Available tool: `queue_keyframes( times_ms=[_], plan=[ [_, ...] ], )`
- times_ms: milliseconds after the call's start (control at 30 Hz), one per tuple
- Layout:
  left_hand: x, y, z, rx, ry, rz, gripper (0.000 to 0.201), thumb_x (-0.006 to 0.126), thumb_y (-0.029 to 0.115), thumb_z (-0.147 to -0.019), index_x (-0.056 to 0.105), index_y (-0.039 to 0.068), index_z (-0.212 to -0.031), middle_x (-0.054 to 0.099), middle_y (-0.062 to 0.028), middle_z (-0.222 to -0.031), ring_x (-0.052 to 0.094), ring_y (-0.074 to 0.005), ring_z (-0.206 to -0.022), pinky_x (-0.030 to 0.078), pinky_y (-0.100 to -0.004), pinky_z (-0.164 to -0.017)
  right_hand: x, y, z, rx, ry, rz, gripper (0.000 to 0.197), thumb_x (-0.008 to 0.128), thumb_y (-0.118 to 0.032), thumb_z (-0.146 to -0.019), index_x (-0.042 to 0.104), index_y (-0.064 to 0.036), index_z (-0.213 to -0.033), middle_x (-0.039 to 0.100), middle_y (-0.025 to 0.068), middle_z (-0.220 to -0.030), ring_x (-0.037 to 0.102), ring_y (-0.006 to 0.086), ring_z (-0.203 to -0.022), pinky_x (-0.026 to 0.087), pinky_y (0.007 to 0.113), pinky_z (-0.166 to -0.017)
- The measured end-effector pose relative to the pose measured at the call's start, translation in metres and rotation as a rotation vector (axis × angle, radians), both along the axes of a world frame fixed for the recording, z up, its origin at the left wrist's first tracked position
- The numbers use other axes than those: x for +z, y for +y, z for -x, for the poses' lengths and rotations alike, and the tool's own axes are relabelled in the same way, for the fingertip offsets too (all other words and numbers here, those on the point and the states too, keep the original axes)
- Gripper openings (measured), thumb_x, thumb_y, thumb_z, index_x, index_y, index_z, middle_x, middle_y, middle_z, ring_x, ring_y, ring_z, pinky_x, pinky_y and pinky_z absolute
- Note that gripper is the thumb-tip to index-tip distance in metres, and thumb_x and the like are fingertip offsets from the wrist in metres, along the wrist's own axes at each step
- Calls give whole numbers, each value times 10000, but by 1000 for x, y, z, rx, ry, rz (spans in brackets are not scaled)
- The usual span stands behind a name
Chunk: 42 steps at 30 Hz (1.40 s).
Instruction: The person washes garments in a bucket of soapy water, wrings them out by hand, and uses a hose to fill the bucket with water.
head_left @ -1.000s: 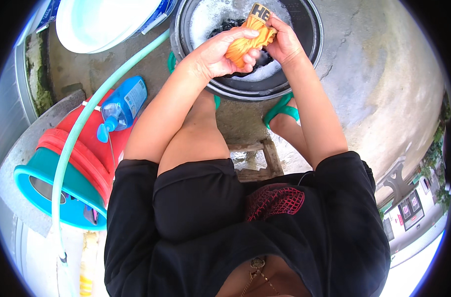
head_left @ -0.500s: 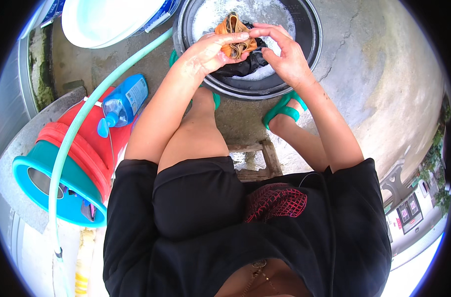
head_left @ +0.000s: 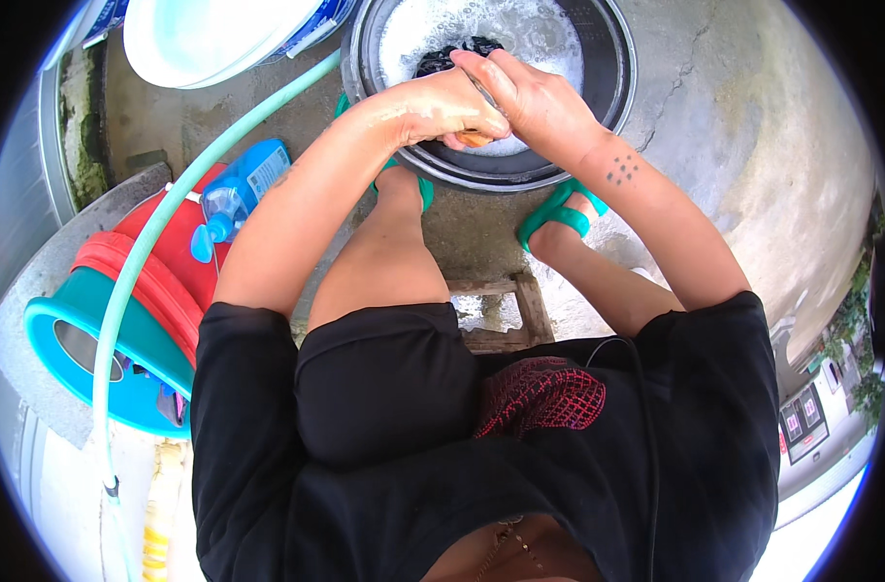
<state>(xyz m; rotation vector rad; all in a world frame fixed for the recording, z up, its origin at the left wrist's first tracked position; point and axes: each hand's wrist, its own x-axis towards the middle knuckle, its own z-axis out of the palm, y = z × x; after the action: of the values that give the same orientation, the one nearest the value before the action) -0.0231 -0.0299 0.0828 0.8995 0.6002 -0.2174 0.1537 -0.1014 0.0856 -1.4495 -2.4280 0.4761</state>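
Note:
A round black basin (head_left: pixel 612 82) with sudsy water (head_left: pixel 530 24) stands on the ground in front of me. Over its near half my two hands are pressed together around an orange-brown cloth (head_left: pixel 475 139). Most of this cloth is hidden; a bit shows beneath my fingers. My left hand (head_left: pixel 447 107) is closed in a fist on it. Against it, my right hand (head_left: pixel 540 97) is clenched too, its thumb side over the left knuckles. A dark wet cloth (head_left: pixel 462 50) lies in the suds just beyond my hands.
A pale green hose (head_left: pixel 195 175) curves down the left side. Beside it are a blue pump bottle (head_left: pixel 244 189), a red basin (head_left: pixel 137 270) and a teal basin (head_left: pixel 49 354). A white basin (head_left: pixel 205 44) stands at far left. Below me is a wooden stool (head_left: pixel 530 308).
Both hands have closed tightly around the orange-brown cloth, which was spread between my fingers before. They have come together, lower over the basin's near side, and the dark cloth shows farther back.

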Motion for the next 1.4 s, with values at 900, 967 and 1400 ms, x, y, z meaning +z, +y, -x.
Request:
queue_keyframes(
  times_ms=[900,967,1400],
  plan=[
    [-30,-55,11,-221,266,-1412,465,736,111,-774,448,43,-1133,662,-187,-987,706,-353,-925,570,-431,-752,-17,-24,9,-491,416,1108,378,728,-212,-804,623,-27,-1117,722,134,-950,690,280,-747,553,397,-689],
    [-25,-53,20,-52,289,-1150,557,783,143,-767,439,70,-1199,633,-186,-1081,661,-351,-1045,533,-435,-857,-14,-24,2,-526,702,1231,484,750,-165,-826,579,-70,-1269,673,23,-1012,625,129,-784,519,292,-708],
    [29,-41,83,579,112,-232,447,771,254,-902,617,51,-1270,666,-39,-1174,603,-118,-1089,494,-292,-935,6,-22,29,-634,1341,1236,520,491,-78,-902,509,-61,-1421,619,53,-1289,591,155,-1171,487,329,-982]
  ],
)
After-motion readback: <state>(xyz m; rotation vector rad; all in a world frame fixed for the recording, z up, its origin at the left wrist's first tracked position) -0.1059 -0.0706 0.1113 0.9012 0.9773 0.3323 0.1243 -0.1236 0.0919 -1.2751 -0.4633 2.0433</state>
